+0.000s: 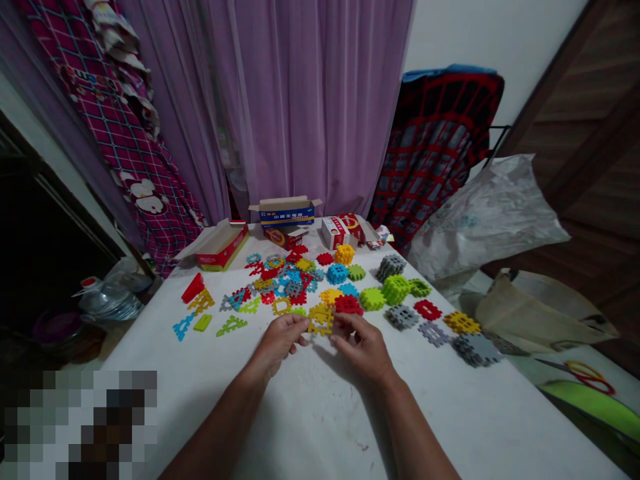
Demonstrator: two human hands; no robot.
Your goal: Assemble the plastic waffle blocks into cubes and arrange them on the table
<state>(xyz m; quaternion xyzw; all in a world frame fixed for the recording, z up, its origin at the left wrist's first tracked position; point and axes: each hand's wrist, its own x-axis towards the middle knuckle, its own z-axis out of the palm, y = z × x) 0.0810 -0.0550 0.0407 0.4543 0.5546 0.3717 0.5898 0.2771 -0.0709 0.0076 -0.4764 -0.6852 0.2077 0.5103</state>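
Note:
Between my two hands is a yellow plastic building piece (321,321) with notched edges and cut-out openings, raised a little above the white table (310,413). My left hand (281,340) pinches its left edge with thumb and fingers. At the right edge, my right hand (364,347) has its curled fingers on the piece. Just beyond lie a red stack of notched pieces (349,305) and a yellow ring-shaped piece (281,306). Farther back spreads a mixed heap of loose pieces (293,283) in blue, red, grey and yellow.
Sorted stacks line the right side, among them green pieces (395,289) and grey pieces (476,350). Open boxes stand at the back, one blue (287,215), one red (223,248). Triangular pieces (231,325) lie at left. Scissors (583,375) rest beyond the right edge.

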